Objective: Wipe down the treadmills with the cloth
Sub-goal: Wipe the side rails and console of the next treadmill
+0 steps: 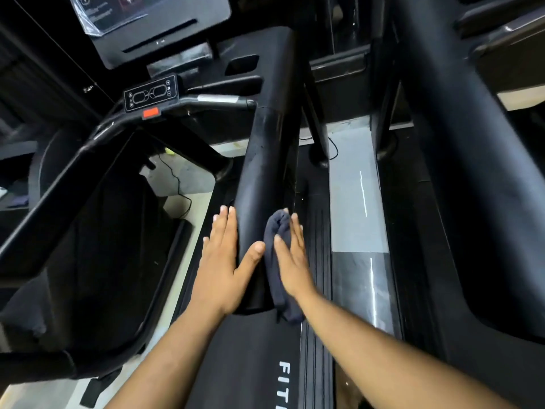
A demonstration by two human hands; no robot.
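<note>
Landmark taken: the black side rail (267, 160) of the near treadmill, running from the console down to the hands.

Left of the rail: console screen (141, 22) cut off by the top edge, lettering under its plastic film unreadable. Control pad (152, 93) with red tab mounted on the curved handlebar (88, 146). Belt area beneath too dark to resolve.

On the rail's left flank: left hand (225, 261) laid flat, fingers straight and together, thumb spread across the rail top, holding nothing.

On the rail's right flank: dark cloth (278, 261) bunched and pressed to the rail by the right hand (292, 255), fingers straight, slightly blurred.

Below the rail: white lettering "FIT" cut off by the bottom edge.

Right of the rail: ribbed foot strip, then a narrow lane of pale floor (351, 184), then a second treadmill (460, 172), only partly in frame.
</note>
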